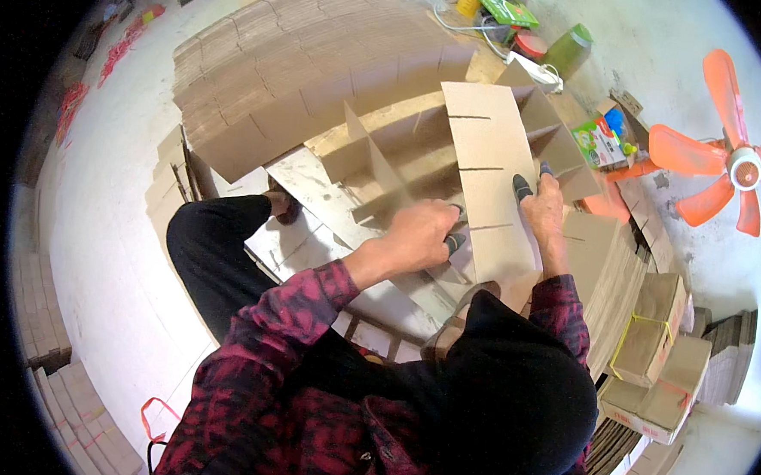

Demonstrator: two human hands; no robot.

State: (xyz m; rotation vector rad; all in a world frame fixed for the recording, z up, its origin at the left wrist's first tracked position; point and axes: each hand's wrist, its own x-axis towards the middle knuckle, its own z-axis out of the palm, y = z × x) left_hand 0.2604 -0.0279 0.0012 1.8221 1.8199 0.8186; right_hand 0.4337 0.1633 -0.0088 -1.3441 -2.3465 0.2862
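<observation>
A long tan slotted cardboard strip (490, 170) stands tilted in front of me, with several slits along its left edge. My right hand (543, 213) grips its right edge, dark covers on the thumb and a finger. My left hand (415, 235) is closed beside the strip's lower left edge, also with dark fingertip covers. What its fingers pinch is hidden. Beyond both hands lies a partly assembled cardboard partition grid (419, 158), its crossing pieces standing upright. One thin cardboard divider (369, 151) leans up at the grid's left side.
A large stack of slotted cardboard strips (312, 62) stands at the far left. More cardboard (607, 267) is stacked by my right arm, with tied boxes (651, 329) beyond. An orange-bladed fan (744, 169) stands at right. A green container (569, 50) sits at the back.
</observation>
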